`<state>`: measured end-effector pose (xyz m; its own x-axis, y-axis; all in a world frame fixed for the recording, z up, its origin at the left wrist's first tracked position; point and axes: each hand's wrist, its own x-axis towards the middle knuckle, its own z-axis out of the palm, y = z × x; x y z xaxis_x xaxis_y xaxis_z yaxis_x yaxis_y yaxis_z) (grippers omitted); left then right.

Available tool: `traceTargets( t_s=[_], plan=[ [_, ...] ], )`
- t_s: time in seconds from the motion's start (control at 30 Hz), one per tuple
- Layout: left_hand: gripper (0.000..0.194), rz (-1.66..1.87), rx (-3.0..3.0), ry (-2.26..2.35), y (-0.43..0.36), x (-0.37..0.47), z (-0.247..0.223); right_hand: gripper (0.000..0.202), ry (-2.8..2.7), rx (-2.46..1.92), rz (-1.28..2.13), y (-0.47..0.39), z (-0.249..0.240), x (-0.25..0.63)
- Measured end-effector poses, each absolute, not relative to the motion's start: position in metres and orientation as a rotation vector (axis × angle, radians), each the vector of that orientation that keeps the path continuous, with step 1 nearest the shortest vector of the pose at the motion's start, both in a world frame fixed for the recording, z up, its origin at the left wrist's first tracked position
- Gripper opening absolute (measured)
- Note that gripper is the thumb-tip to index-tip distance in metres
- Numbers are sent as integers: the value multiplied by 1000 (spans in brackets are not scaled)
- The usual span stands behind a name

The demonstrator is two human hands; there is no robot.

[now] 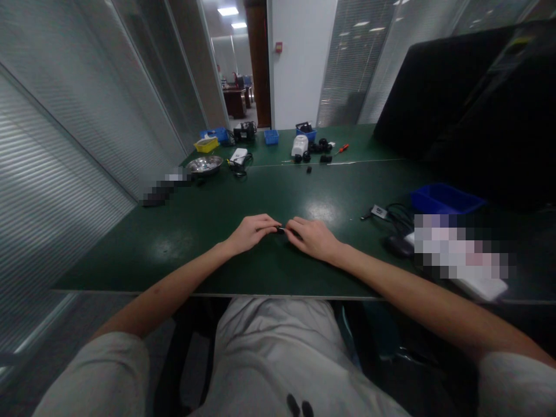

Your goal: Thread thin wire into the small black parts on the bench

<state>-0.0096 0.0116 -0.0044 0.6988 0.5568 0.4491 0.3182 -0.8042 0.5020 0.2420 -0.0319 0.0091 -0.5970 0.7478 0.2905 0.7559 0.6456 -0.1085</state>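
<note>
My left hand [253, 233] rests over the green table [208, 214], its fingertips pinched on a small black part [280, 230]. From the other side, my right hand [313, 238] is closed at a thin, light-coloured piece that meets the black part. Both hands nearly touch at the fingertips. What exactly the right fingers grip is too small to make out.
A blue tray [445, 200], cables [397, 215] and a white object [482, 281] lie at the right. Farther back are a metal bowl [205, 165], a white device [299, 146], an orange screwdriver [343, 149] and a yellow tray [207, 145].
</note>
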Motion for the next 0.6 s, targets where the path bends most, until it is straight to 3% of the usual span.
traceTargets(
  t_s=[0.23, 0.6],
  plan=[
    [32, 695, 2665, 617, 8, -9, -5, 34, -2668, -1211, -162, -34, 8, 238],
    [26, 799, 2485, 673, 8, -4, -7, 34, -2603, -1239, -88, -33, 3, 234]
  ],
)
